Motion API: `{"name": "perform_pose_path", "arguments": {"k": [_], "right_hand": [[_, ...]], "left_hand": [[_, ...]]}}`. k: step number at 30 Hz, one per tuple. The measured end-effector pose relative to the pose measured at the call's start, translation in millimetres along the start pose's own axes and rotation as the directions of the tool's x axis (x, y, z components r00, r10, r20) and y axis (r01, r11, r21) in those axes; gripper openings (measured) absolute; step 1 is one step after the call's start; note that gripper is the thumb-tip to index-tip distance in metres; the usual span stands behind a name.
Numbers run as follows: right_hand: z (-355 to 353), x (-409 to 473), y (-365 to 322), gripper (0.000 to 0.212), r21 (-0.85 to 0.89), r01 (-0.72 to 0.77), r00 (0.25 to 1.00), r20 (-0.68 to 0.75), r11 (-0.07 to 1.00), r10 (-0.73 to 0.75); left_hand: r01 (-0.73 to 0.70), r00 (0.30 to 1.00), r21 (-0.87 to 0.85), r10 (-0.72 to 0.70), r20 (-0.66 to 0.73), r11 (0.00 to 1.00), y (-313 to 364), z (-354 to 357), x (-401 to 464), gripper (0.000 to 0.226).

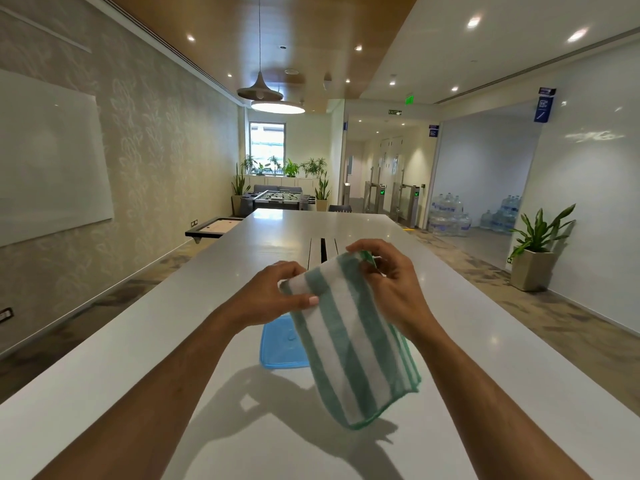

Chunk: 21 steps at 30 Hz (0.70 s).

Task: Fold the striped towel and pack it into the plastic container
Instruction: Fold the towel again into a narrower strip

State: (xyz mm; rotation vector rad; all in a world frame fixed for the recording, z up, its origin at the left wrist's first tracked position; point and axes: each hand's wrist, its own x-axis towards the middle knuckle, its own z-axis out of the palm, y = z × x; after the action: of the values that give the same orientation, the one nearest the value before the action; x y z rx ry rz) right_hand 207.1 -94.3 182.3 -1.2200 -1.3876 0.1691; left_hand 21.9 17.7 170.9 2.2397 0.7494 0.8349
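I hold a green-and-white striped towel (349, 344) in the air above the long white table (138, 358). It hangs folded, with its stripes running down and slightly right. My left hand (277, 292) pinches its upper left corner between thumb and fingers. The upper right corner is gripped by my right hand (388, 275). Beneath the towel, a blue plastic lid or container (280, 344) lies flat on the table, its right part hidden by the cloth. I cannot tell whether it is a lid or the container itself.
A dark cable slot (322, 249) runs along the table's middle beyond my hands. A potted plant (533, 251) stands on the floor at the right, water bottles (450, 216) behind it. A foosball table (277, 199) is at the far end.
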Motion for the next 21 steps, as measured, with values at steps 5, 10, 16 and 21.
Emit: {"name": "perform_pose_path", "arguments": {"k": [5, 10, 16, 21], "right_hand": [[-14, -1, -1, 0.029, 0.093, -0.109, 0.989, -0.091, 0.990, 0.118], [-21, -1, 15, 0.025, 0.033, -0.176, 0.957, -0.230, 0.984, 0.179], [-28, -3, 24, 0.018, 0.015, -0.193, 0.953, -0.234, 0.981, 0.191], [-37, -2, 27, 0.012, 0.031, -0.255, 0.959, -0.117, 0.966, 0.257]], "left_hand": [[0.063, 0.997, 0.097, -0.067, 0.046, 0.993, -9, -9, -6, 0.035], [0.034, 0.995, 0.064, -0.028, -0.097, 0.997, -1, -16, -4, 0.033], [-0.079, 0.972, 0.132, 0.105, -0.209, 0.988, 9, -18, -1, 0.029], [-0.139, 0.969, 0.152, 0.167, -0.184, 0.978, 13, -25, 1, 0.026]]}}
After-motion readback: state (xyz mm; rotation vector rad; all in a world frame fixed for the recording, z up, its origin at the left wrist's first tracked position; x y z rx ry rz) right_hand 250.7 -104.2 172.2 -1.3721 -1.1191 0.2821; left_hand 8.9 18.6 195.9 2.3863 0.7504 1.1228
